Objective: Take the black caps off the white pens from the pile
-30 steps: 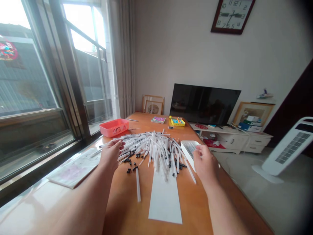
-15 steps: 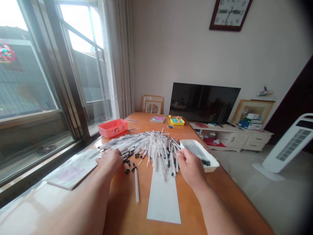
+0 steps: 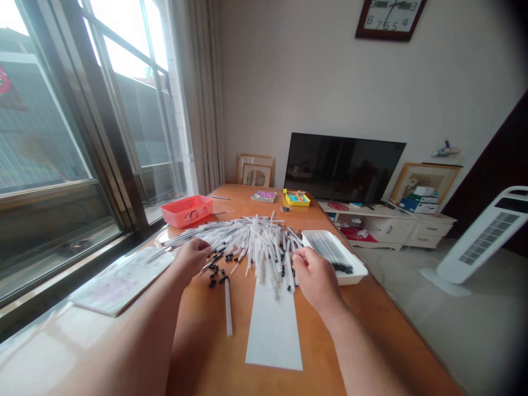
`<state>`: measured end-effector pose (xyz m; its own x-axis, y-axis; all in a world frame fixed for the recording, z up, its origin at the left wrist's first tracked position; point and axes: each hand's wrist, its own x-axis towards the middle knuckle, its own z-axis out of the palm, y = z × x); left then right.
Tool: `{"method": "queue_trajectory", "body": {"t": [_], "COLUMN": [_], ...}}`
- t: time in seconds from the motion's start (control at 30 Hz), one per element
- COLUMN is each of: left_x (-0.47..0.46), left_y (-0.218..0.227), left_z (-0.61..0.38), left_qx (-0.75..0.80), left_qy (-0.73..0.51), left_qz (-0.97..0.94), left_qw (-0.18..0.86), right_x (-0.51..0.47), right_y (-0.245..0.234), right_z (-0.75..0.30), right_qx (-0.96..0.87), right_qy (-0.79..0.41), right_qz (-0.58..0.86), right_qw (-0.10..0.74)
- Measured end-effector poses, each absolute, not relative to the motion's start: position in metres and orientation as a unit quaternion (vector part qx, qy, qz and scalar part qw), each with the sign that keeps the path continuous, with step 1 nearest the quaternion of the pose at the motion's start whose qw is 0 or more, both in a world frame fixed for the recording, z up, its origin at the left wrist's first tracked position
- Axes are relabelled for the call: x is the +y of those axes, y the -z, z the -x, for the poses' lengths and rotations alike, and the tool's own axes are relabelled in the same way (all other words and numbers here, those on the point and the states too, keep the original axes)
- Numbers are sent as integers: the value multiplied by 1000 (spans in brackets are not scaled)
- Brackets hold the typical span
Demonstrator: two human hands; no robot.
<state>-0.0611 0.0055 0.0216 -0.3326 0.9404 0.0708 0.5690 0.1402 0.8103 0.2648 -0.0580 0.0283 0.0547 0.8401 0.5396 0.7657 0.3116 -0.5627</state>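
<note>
A heap of translucent white pen barrels (image 3: 264, 247) spreads across the wooden table, with black parts mixed in. My left hand (image 3: 193, 257) is at the heap's left side, fingers bent together; what they hold, if anything, is hidden. Several small black caps (image 3: 213, 276) lie just right of and below it. Close to the heap's right edge, my right hand (image 3: 314, 275) has its fingers curled closed, and I cannot make out anything in them. Beside it stands a white tray (image 3: 359, 273) of clear pens with black ends. One single pen barrel (image 3: 228, 308) lies apart, between my forearms.
A white paper strip (image 3: 274, 335) extends from under the heap. On the left lie a booklet (image 3: 124, 280) and a red plastic box (image 3: 185, 212). Farther back are a colourful book (image 3: 264, 196) and a yellow box (image 3: 297, 199). The table's right edge (image 3: 396, 316) borders open floor.
My left hand has moved a little right and up, its fingers drawn closer together. My right hand has shifted slightly left. The view has tilted slightly.
</note>
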Motion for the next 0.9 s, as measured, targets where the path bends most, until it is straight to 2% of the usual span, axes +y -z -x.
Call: {"method": "queue_trajectory", "body": {"t": [0.13, 0.27, 0.43, 0.63, 0.8, 0.9], "left_x": [-2, -12, -24, -38, -38, -29], "left_y": [-28, -34, -36, -36, -39, -43], "left_z": [41, 19, -1, -26, -28, -12], "left_qx": [538, 463, 429, 389, 408, 467], "left_qy": [-530, -522, -513, -473, -466, -510], "left_qz": [-452, -443, -460, -520, -548, -534], "left_qw": [475, 563, 584, 596, 562, 487], "right_x": [-60, -62, -66, -80, -78, -73], "right_y": [-26, -17, -11, -24, -24, -21], "right_z": [-254, -238, -223, -214, -215, -220], "right_qx": [-672, -655, -625, -622, -612, -609], "right_qy": [-138, -248, -406, -500, -494, -450], "right_qz": [571, 543, 492, 440, 457, 485], "right_qw": [452, 463, 449, 411, 414, 438]}}
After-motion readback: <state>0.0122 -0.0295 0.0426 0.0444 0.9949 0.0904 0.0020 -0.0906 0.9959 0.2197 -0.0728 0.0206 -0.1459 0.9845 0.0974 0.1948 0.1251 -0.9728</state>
